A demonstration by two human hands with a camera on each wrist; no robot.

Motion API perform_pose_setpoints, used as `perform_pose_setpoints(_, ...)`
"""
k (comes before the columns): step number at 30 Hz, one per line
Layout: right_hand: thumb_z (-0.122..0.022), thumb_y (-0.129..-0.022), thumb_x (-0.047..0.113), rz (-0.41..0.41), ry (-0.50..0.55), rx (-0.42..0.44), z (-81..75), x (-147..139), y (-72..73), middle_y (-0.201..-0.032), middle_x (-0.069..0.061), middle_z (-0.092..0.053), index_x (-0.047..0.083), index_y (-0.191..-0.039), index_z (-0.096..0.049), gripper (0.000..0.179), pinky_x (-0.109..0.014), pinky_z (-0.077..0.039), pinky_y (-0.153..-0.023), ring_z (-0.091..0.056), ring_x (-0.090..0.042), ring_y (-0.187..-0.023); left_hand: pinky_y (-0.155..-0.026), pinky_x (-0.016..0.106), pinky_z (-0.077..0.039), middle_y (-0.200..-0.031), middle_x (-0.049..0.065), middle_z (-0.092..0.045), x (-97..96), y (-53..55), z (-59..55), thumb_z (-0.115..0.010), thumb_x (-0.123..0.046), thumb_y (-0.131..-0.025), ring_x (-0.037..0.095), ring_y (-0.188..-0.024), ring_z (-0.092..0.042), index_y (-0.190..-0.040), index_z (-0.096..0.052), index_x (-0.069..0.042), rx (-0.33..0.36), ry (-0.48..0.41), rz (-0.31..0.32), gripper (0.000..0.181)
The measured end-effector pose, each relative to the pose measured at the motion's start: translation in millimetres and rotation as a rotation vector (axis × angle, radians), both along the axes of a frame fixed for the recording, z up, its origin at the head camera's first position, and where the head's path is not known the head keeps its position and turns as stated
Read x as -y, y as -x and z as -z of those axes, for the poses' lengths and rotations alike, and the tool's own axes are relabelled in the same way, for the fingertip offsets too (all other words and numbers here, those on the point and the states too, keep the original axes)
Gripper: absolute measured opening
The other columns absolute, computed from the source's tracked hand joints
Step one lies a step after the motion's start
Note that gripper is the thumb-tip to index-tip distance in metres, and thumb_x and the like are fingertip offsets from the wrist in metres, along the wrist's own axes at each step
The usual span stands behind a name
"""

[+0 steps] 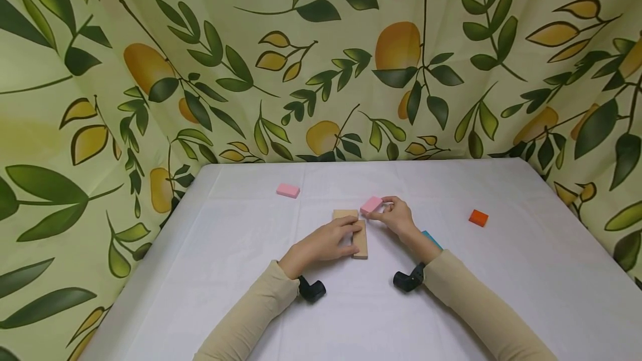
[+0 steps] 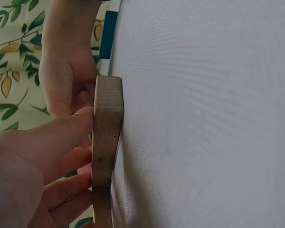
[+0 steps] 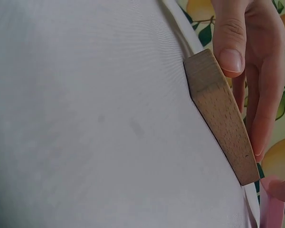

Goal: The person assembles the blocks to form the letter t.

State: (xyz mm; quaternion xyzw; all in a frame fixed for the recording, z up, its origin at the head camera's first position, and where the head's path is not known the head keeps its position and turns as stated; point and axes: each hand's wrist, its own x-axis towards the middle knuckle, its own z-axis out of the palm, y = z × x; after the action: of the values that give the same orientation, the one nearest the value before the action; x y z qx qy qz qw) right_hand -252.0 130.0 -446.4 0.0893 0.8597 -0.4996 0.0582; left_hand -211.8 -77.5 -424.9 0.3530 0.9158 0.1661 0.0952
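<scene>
Two plain wooden blocks lie at the middle of the table, meeting near a corner: one lengthwise [image 1: 361, 247], the other crosswise [image 1: 345, 214] behind it. My left hand [image 1: 321, 241] rests on them, thumb and fairly straight fingers touching the wood. In the right wrist view, the left thumb [image 3: 230, 52] presses the upper edge of the lengthwise block. Between thumb and fingers, my right hand [image 1: 398, 219] pinches a pink block [image 1: 371, 205] close beside the wooden pair's far end. That pink block's lower part shows at the right wrist view's corner.
Another pink block [image 1: 288, 190] lies at the back left. An orange block [image 1: 478, 218] sits off to the right. Partly hidden by the right forearm is a blue block [image 1: 432, 239]. A leaf-patterned curtain [image 1: 341, 71] hangs behind the white-covered table [image 1: 241, 210].
</scene>
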Motion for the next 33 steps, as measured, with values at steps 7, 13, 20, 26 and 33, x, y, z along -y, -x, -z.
perform_pose_setpoints(7, -0.08, -0.075, 0.024, 0.001, -0.033, -0.014, 1.6, -0.4, -0.4, -0.07, 0.002, -0.044, -0.003, -0.131, -0.048, 0.07, -0.022, -0.032, -0.053, -0.039, -0.01, -0.061, -0.117, 0.04, -0.037, -0.154, 0.008, -0.04, -0.1, 1.2, 0.9, -0.062, -0.034, -0.093, 0.024, -0.144, -0.039, -0.138, -0.053, -0.012, 0.016, -0.014, -0.002, 0.051)
perform_pose_setpoints(13, -0.082, -0.073, 0.02, -0.031, -0.082, -0.008, 1.2, 0.2, 0.0, -0.074, 0.0, -0.046, -0.003, -0.13, -0.048, 0.07, -0.022, -0.033, -0.056, -0.04, -0.012, -0.065, -0.116, 0.041, -0.037, -0.154, 0.009, -0.04, 0.6, 1.4, 1.7, -0.062, -0.033, -0.093, 0.024, -0.144, -0.038, -0.138, -0.053, -0.011, 0.024, -0.032, 0.004, 0.051)
perform_pose_setpoints(20, -0.082, -0.074, 0.019, -0.073, -0.168, -0.012, 1.5, 0.1, 2.5, -0.078, -0.005, -0.051, -0.002, -0.127, -0.046, 0.068, -0.021, -0.035, -0.056, -0.044, -0.014, -0.067, -0.116, 0.04, -0.037, -0.154, 0.009, -0.04, 0.5, 2.7, 1.6, -0.063, -0.033, -0.093, 0.023, -0.144, -0.038, -0.139, -0.053, -0.011, 0.021, -0.03, 0.005, 0.052)
perform_pose_setpoints(26, -0.082, -0.074, 0.02, -0.101, -0.199, 0.0, 1.0, 0.4, 2.6, -0.079, -0.007, -0.051, -0.004, -0.129, -0.044, 0.07, -0.021, -0.036, -0.056, -0.045, -0.015, -0.068, -0.116, 0.042, -0.037, -0.154, 0.01, -0.04, 0.5, 2.8, 0.4, -0.064, -0.032, -0.092, 0.026, -0.144, -0.038, -0.138, -0.053, -0.01, 0.028, -0.031, 0.007, 0.052)
perform_pose_setpoints(33, -0.082, -0.075, 0.021, -0.12, -0.177, -0.002, -5.7, -0.5, 0.6, -0.079, -0.006, -0.051, -0.006, -0.128, -0.045, 0.07, -0.021, -0.036, -0.057, -0.044, -0.014, -0.068, -0.116, 0.043, -0.038, -0.154, 0.01, -0.041, 0.0, 2.0, -3.0, -0.064, -0.032, -0.092, 0.026, -0.144, -0.039, -0.137, -0.054, -0.01, 0.021, -0.023, 0.01, 0.052)
